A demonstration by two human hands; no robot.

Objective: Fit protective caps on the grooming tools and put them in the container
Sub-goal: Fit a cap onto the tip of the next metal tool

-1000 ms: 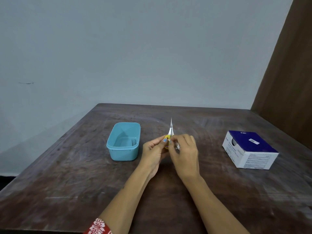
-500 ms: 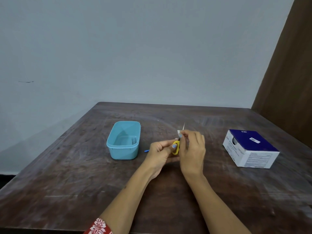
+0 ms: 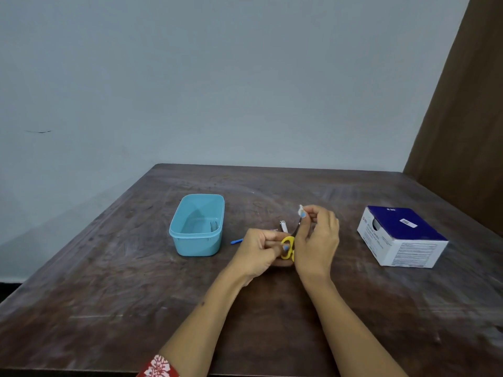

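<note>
The left hand [image 3: 261, 250] grips small yellow-handled scissors [image 3: 289, 247], blades angled up and away. The right hand [image 3: 317, 240] pinches a small white cap [image 3: 301, 212] at their tip.

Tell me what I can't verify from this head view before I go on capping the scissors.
- Scissors blades: mostly hidden behind the right hand, so whether the white cap is seated is unclear.
- Left hand grip on the yellow handles: partly covered by its own fingers.
- Nail clipper and small blue item on the table: too small to tell any cap.
- Blue container contents: one small grey item, unidentifiable.
</note>
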